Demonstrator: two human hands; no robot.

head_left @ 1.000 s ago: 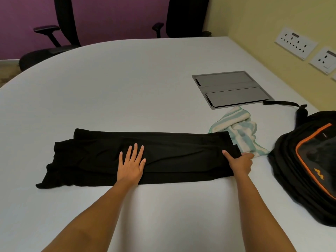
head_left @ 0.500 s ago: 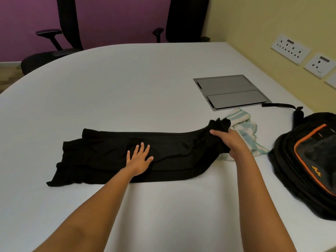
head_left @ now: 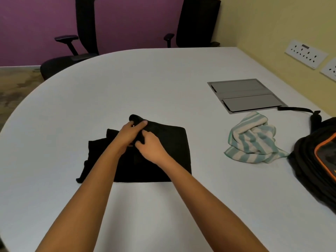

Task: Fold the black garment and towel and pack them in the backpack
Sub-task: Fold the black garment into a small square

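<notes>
The black garment lies doubled over on the white table, its right half folded onto the left. My left hand grips a bunched edge of it near the far side. My right hand pinches the same fabric just beside the left hand. A crumpled towel with teal and white stripes lies to the right, apart from the garment. The black backpack with orange trim rests at the right edge, partly cut off by the frame.
A grey flap panel is set into the table behind the towel. The backpack's strap trails beside it. Two black office chairs stand at the far side. Wall sockets are on the yellow wall at right.
My right hand carried the garment's right end over to the left, folding it in half. My left hand lifted from pressing flat and now grips the fabric beside the right hand.
</notes>
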